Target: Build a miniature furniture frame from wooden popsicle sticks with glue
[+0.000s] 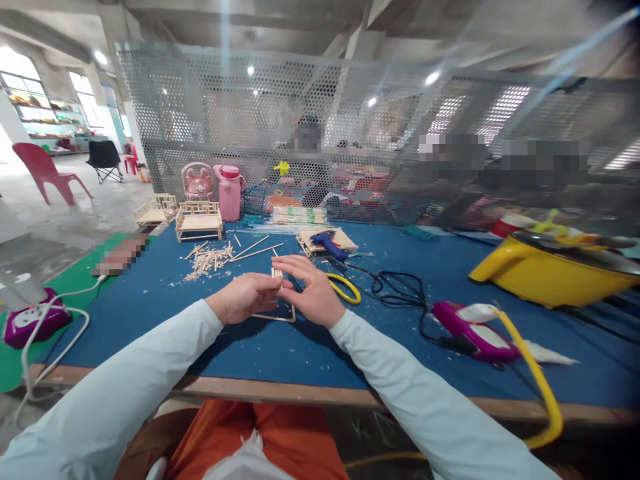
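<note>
My left hand [250,297] and my right hand [313,290] meet over the middle of the blue table, fingers closed around a few short wooden sticks [277,272] that stick up between them. My fingers partly hide these sticks. Below them a thin wooden stick frame [275,318] shows its near edge and a corner; I cannot tell whether the held sticks are joined to it. Beyond my left hand is a heap of short stick pieces [213,260] with some longer sticks. A blue glue gun [329,245] rests on a small wooden stick model [345,239] behind my right hand.
Two miniature wooden stick beds [199,221] stand back left, by a pink thermos [230,197]. Packed sticks [299,215] lie before a perforated metal screen [210,120]. To the right are a black cable [395,283], a purple power strip [475,330] and a yellow electric pot [545,273].
</note>
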Motion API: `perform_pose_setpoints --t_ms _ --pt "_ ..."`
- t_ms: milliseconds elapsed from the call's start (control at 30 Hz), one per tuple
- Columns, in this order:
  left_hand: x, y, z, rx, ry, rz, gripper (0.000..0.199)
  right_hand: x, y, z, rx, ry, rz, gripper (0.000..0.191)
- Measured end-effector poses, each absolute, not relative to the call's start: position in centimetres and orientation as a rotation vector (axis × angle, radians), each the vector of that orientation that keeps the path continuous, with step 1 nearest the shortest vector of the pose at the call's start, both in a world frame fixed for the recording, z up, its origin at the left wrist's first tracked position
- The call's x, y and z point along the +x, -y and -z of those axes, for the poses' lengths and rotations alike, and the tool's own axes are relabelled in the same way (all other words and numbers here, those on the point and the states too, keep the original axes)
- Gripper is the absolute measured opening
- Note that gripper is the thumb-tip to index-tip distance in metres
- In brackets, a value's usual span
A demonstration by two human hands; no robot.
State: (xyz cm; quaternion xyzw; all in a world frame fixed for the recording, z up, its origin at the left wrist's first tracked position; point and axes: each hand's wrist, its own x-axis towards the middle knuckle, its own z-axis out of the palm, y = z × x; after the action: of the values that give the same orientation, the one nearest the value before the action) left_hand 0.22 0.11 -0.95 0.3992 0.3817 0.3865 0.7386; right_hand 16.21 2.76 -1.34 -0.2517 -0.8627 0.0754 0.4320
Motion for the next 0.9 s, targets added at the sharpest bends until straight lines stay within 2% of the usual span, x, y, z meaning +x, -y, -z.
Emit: perform_pose_setpoints --t_ms 167,400,567,900 --pt "0.30 -0.02 0.97 0.897 -0.862 -0.874 0.020 16.33 -2.68 1.34 -0.720 2.160 -0.374 0.037" --pt "0.49 -0.05 1.06 0.938 -0.865 -0.878 0.020 16.40 -2.56 1.17 -0.743 2.174 -0.336 0.042" --pt "0.43 0.08 1.05 0.922 -0.887 -0.861 0.021 16.41 -2.53 1.22 -0.761 2.141 -0.332 0.034" --pt "0.34 0.15 1.18 0.944 -0.852 -0.773 0.030 16.46 -2.59 1.26 -0.697 2.181 -0.220 0.029"
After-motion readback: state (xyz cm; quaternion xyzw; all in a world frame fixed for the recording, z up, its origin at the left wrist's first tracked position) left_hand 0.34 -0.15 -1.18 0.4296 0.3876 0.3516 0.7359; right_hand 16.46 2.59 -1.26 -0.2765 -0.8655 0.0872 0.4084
